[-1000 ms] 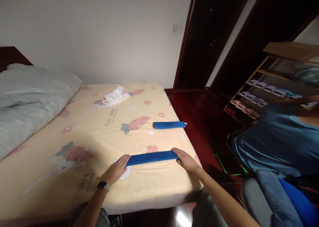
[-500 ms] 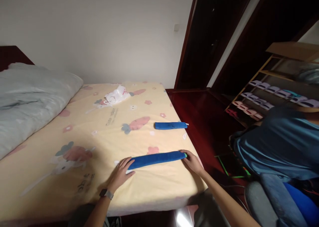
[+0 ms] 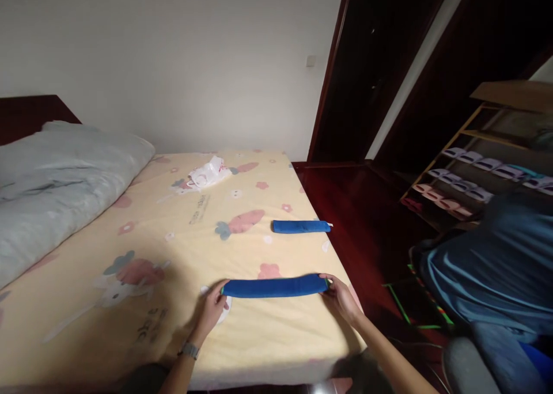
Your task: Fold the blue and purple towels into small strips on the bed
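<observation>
A long, narrow folded blue towel lies across the near part of the yellow patterned bed sheet. My left hand is closed on the towel's left end. My right hand is closed on its right end, close to the bed's right edge. A second, shorter folded blue towel lies further back near the same edge, with nothing touching it.
A grey quilt is heaped at the left of the bed. A crumpled white plastic bag lies near the far edge. At the right are a dark red floor, a shoe rack and blue cloth.
Both hands went from lying flat at the long towel's ends to gripping them. The towel now lies straighter and slightly nearer to me. The camera has tilted a little.
</observation>
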### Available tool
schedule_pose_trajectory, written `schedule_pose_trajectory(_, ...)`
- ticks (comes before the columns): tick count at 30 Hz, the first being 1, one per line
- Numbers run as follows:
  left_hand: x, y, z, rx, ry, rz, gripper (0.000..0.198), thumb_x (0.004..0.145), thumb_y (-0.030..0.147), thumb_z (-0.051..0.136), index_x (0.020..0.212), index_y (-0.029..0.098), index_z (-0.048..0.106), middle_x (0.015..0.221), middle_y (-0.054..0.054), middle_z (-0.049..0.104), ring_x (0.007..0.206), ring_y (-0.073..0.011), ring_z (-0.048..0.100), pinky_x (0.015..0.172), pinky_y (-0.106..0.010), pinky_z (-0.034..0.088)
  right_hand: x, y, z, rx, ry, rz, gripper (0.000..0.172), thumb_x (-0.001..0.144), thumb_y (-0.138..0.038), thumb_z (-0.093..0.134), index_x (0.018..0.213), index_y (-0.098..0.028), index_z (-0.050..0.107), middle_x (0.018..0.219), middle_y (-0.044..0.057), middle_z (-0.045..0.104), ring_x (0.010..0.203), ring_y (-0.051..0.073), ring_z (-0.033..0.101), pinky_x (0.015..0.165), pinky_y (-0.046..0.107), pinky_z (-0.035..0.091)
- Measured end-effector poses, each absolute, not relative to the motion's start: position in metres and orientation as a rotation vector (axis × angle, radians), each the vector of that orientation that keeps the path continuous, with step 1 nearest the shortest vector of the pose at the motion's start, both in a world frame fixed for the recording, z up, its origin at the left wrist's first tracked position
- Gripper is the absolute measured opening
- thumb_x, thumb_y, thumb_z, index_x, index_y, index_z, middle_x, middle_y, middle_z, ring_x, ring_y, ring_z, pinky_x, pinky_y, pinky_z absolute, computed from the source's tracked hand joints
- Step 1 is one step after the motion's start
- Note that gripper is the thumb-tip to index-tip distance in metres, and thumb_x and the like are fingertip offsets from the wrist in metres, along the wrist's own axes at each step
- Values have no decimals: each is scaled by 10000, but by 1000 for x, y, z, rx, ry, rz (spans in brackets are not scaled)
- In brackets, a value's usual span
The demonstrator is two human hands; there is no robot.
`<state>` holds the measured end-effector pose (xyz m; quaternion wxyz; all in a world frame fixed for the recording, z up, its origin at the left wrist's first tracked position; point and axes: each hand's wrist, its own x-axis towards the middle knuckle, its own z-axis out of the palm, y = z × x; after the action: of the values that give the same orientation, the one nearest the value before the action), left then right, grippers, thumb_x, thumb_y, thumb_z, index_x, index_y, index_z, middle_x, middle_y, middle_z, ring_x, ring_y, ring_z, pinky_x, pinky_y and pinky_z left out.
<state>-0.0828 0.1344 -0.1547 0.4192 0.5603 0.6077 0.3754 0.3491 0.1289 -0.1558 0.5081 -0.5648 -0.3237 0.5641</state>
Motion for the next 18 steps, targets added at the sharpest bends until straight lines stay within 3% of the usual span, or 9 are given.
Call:
schedule_pose_trajectory(4, -68, 134, -152, 915, 1397, 1090, 584, 734, 491, 662, 1211, 154, 631, 875, -79, 716, 709, -220, 720, 676, -355, 599, 342, 131, -156, -1403, -720, 1290, 367, 714, -549, 684, 892, -228, 699, 933, 64, 720, 881, 256, 687, 775, 365, 582)
schedule_pose_trajectory(8, -52, 144, -153, 932, 1452, 1271, 554, 643, 539, 769, 1028, 148, 693, 1165, -123, 672, 905, -242, 702, 728, -328, 607, 356, 138, -150, -1418, -949, 1051, 450, 691, -569, 752, 953, -205, 724, 974, 85, 723, 887, 259, 670, 804, 376, 569)
schedule_pose_trajectory(12, -12, 178, -155, 1095, 1355, 1284, 487, 789, 528, 661, 1106, 159, 649, 1203, -125, 657, 1045, -255, 667, 823, -372, 611, 397, 169, -141, -1400, -950, 824, 458, 763, -581, 692, 1015, -200, 721, 1099, 107, 707, 950, 259, 658, 795, 370, 569)
schedule_pose_trajectory(18, 83, 268, -162, 1372, 1377, 1227, 322, 911, 397, 520, 1093, 159, 638, 1169, -148, 676, 945, -206, 696, 788, -357, 608, 470, 261, -150, -1443, -743, 543, 513, 698, -584, 684, 990, -164, 723, 1104, 136, 719, 936, 277, 682, 717, 368, 578)
